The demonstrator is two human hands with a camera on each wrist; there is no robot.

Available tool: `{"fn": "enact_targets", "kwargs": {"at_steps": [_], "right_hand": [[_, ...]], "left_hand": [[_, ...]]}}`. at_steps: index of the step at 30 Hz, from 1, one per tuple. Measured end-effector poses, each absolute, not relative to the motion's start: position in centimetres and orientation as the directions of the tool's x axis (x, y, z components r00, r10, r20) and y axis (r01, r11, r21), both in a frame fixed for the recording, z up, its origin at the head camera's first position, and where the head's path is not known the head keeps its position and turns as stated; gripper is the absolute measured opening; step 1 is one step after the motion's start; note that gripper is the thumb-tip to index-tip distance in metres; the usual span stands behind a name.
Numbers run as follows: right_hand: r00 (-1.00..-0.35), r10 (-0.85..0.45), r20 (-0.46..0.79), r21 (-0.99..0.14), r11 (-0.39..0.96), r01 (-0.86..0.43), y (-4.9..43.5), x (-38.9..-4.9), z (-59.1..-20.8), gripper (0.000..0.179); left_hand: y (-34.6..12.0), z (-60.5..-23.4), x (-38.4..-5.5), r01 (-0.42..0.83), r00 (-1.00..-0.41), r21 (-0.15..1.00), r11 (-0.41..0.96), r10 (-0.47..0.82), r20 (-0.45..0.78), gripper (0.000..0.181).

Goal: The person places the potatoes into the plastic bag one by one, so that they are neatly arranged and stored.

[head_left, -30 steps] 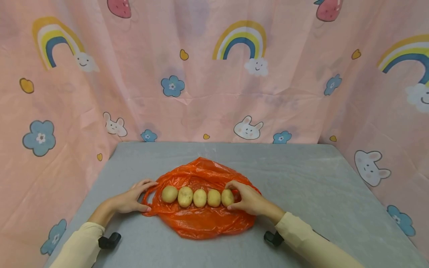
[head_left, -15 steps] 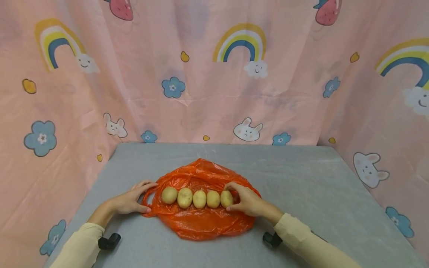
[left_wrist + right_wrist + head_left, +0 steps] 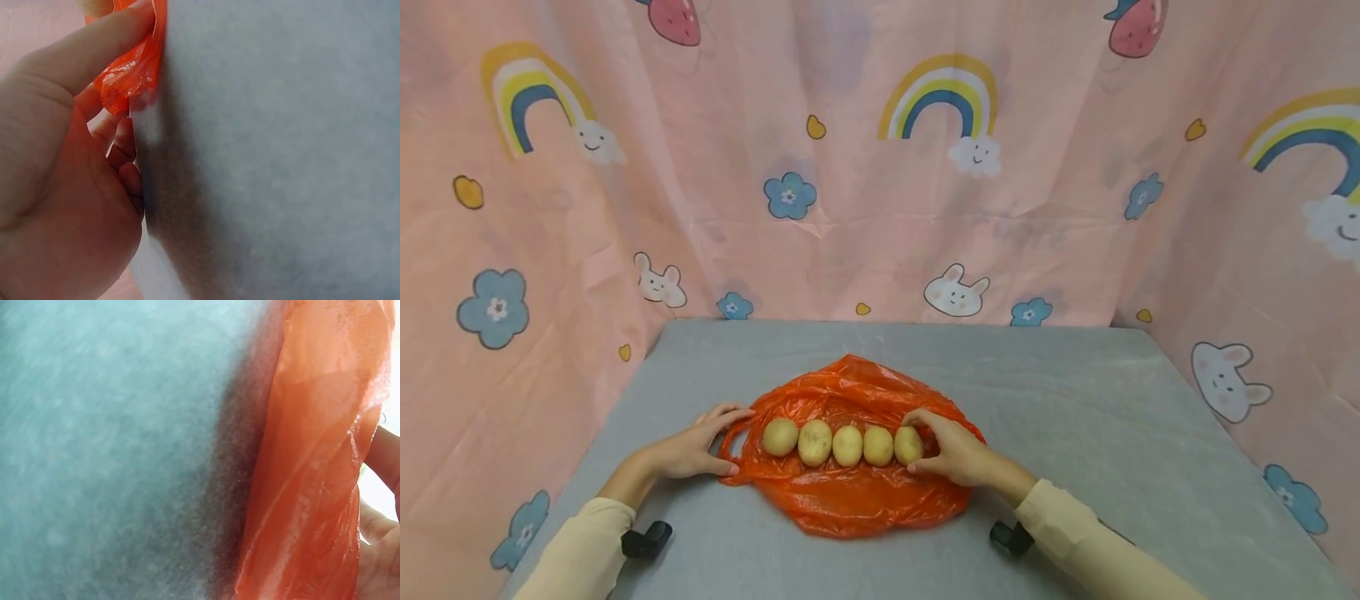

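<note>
Several yellow potatoes [image 3: 847, 446] lie side by side in a row on a crumpled orange-red plastic bag [image 3: 857, 508]. At the bag's left end, my left hand [image 3: 688, 450] spreads its thumb and fingers across the handle loop [image 3: 730, 467], touching its near and far sides. In the left wrist view the thumb [image 3: 106, 44] lies against the orange plastic. My right hand [image 3: 958, 450] curves index finger and thumb round the far and near ends of the rightmost potato [image 3: 908, 446]. In the right wrist view, bag film [image 3: 312, 475] covers much of that hand.
A grey-blue table [image 3: 1060, 392] lies under the bag. A pink printed curtain [image 3: 850, 250] stands behind it and along both sides. Dark wrist devices [image 3: 646, 540] are worn at both cream sleeves.
The head view has shifted very slightly. Both hands, the bag and the potatoes stay in the same places.
</note>
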State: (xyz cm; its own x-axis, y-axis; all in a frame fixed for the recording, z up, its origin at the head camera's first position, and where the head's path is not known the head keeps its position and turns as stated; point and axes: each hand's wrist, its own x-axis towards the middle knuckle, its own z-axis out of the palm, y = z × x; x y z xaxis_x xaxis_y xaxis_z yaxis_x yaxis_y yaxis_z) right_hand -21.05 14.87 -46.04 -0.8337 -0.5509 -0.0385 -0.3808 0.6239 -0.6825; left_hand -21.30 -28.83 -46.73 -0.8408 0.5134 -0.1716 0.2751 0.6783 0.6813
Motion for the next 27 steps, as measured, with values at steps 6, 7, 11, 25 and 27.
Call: {"fn": "enact_targets", "kwargs": {"at_steps": [6,7,11,25,27], "right_hand": [[-0.819,-0.572,-0.046,-0.693,0.609,-0.386,14.89,-21.04,-45.96,0.052],[-0.816,-0.576,-0.048,-0.695,0.606,-0.387,14.89,-21.05,-45.98,0.053],[-0.816,-0.577,-0.048,-0.693,0.607,-0.389,14.91,-21.07,-45.99,0.056],[-0.809,-0.585,-0.060,-0.706,0.598,-0.380,15.15,-20.93,-45.67,0.056],[-0.812,-0.580,-0.063,-0.715,0.594,-0.369,15.20,-20.93,-45.62,0.056]], "left_hand": [[-28.92,-46.69,-21.27,0.274,-0.840,0.681,0.680,0.514,-0.175,0.081],[-28.95,-46.74,-21.26,0.272,-0.841,0.682,0.679,0.512,-0.174,0.081],[-28.98,-46.78,-21.27,0.275,-0.841,0.691,0.669,0.516,-0.164,0.081],[-28.83,-46.72,-21.08,0.244,-0.846,0.692,0.680,0.498,-0.192,0.081],[-28.79,-46.70,-21.11,0.245,-0.847,0.693,0.678,0.498,-0.187,0.081]]}}
